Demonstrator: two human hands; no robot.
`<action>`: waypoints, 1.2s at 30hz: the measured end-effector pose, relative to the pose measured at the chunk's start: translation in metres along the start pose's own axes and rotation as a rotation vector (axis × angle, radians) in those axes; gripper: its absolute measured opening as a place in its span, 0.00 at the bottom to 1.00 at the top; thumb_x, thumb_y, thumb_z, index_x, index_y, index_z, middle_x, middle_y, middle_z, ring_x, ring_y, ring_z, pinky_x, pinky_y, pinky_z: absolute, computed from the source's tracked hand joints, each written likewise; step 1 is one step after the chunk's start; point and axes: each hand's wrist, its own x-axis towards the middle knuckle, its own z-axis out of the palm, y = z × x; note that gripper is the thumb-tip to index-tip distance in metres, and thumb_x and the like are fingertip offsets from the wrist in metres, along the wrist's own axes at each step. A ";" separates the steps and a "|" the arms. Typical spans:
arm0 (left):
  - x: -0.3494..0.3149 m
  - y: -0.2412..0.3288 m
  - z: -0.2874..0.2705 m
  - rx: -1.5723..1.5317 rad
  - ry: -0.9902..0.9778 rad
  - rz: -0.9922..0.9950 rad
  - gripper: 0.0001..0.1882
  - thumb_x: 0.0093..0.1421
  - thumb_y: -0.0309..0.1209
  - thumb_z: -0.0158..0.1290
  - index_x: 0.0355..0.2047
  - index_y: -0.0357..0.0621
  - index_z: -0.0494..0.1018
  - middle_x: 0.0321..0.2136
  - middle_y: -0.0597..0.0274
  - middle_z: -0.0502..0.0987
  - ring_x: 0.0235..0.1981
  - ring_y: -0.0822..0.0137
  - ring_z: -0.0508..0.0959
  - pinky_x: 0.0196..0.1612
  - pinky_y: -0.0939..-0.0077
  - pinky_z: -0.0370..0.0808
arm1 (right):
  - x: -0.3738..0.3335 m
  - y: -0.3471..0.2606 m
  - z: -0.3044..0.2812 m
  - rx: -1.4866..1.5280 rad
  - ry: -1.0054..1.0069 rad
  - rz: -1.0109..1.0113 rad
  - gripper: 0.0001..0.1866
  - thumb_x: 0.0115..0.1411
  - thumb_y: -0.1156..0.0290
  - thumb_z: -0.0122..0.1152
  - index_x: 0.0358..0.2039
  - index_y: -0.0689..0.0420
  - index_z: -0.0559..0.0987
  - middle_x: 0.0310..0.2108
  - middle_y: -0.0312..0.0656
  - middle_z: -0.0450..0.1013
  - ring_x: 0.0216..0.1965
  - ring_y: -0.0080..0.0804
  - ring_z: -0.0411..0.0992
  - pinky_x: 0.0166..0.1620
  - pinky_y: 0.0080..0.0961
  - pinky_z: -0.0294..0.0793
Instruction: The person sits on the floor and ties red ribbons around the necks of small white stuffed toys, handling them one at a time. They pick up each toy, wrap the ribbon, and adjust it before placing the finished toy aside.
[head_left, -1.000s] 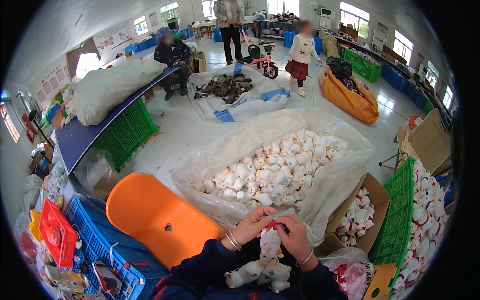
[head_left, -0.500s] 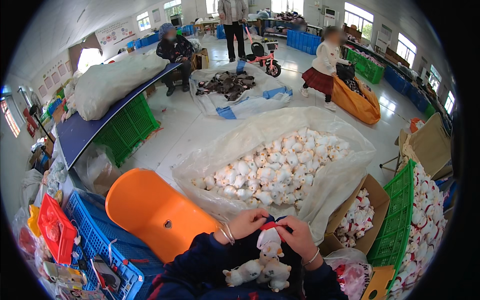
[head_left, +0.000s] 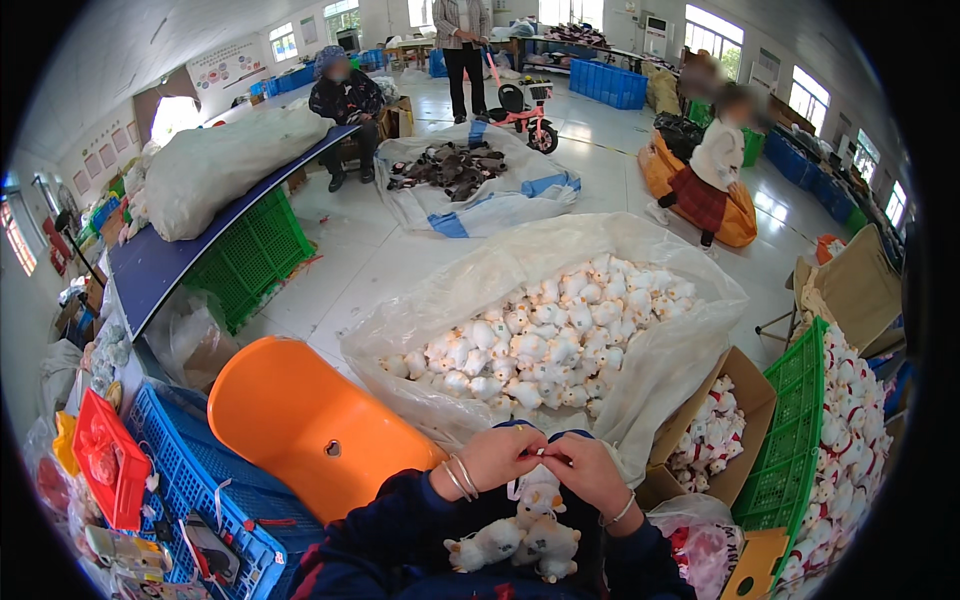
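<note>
My left hand (head_left: 497, 462) and my right hand (head_left: 588, 470) meet fingertip to fingertip above my lap. Both are closed in a pinch on a thin red strip, mostly hidden by the fingers. Directly beneath them a small white plush toy (head_left: 539, 499) with orange-tan patches sits upright. Two more toys of that kind lie against it on my dark clothing, a left plush toy (head_left: 487, 549) and a right plush toy (head_left: 550, 547). A large translucent plastic sheet (head_left: 420, 318) spreads ahead of my hands, with a heap of white plush toys (head_left: 540, 335) on it.
At left stand an orange chair (head_left: 290, 420), a blue crate (head_left: 190, 470) and a red basket (head_left: 112, 462). A cardboard box (head_left: 745, 420) and green crate (head_left: 790, 420) with red-trimmed white toys are at right. Farther off, a child (head_left: 715, 160) is beside an orange sack (head_left: 735, 215); two other people are beyond.
My hands have drawn together, and the red piece spread between them is now mostly covered by the fingers. The child has moved right, past the orange sack.
</note>
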 end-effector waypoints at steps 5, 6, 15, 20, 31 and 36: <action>0.000 0.003 -0.001 0.003 -0.082 -0.055 0.08 0.62 0.35 0.57 0.38 0.46 0.79 0.32 0.53 0.81 0.35 0.51 0.81 0.38 0.60 0.77 | -0.003 -0.003 -0.008 0.073 -0.070 0.038 0.07 0.59 0.70 0.67 0.34 0.60 0.83 0.27 0.45 0.77 0.28 0.39 0.76 0.34 0.30 0.74; 0.001 0.004 -0.001 -0.013 -0.067 -0.072 0.08 0.62 0.35 0.57 0.37 0.46 0.79 0.31 0.52 0.81 0.35 0.50 0.81 0.38 0.60 0.77 | -0.005 -0.003 -0.010 0.094 -0.091 0.054 0.07 0.59 0.69 0.67 0.34 0.60 0.83 0.27 0.46 0.77 0.28 0.41 0.76 0.34 0.31 0.74; 0.021 0.017 -0.034 -0.642 -0.169 -0.348 0.08 0.66 0.28 0.55 0.42 0.40 0.81 0.25 0.71 0.79 0.23 0.81 0.76 0.22 0.86 0.69 | 0.013 0.004 -0.034 0.414 -0.132 0.245 0.18 0.71 0.62 0.55 0.33 0.65 0.80 0.21 0.31 0.70 0.25 0.15 0.65 0.29 0.20 0.66; 0.024 0.020 -0.037 -0.651 -0.192 -0.357 0.08 0.66 0.28 0.56 0.42 0.41 0.81 0.25 0.72 0.79 0.23 0.82 0.76 0.20 0.87 0.67 | 0.009 0.008 -0.032 0.659 -0.111 0.371 0.26 0.74 0.55 0.48 0.33 0.64 0.83 0.21 0.30 0.71 0.24 0.16 0.65 0.28 0.18 0.64; 0.028 0.004 -0.014 -0.391 0.211 -0.053 0.04 0.64 0.24 0.58 0.39 0.41 0.79 0.31 0.72 0.78 0.29 0.82 0.77 0.29 0.87 0.71 | 0.012 0.005 -0.037 0.656 -0.118 0.327 0.12 0.72 0.68 0.54 0.40 0.65 0.80 0.27 0.34 0.76 0.24 0.17 0.70 0.28 0.17 0.70; 0.025 0.024 -0.009 -0.356 0.164 -0.050 0.05 0.62 0.23 0.59 0.39 0.40 0.78 0.31 0.72 0.76 0.29 0.82 0.74 0.31 0.86 0.70 | 0.016 0.008 -0.018 0.890 0.164 0.388 0.15 0.73 0.65 0.51 0.41 0.65 0.80 0.30 0.34 0.78 0.28 0.17 0.74 0.31 0.15 0.72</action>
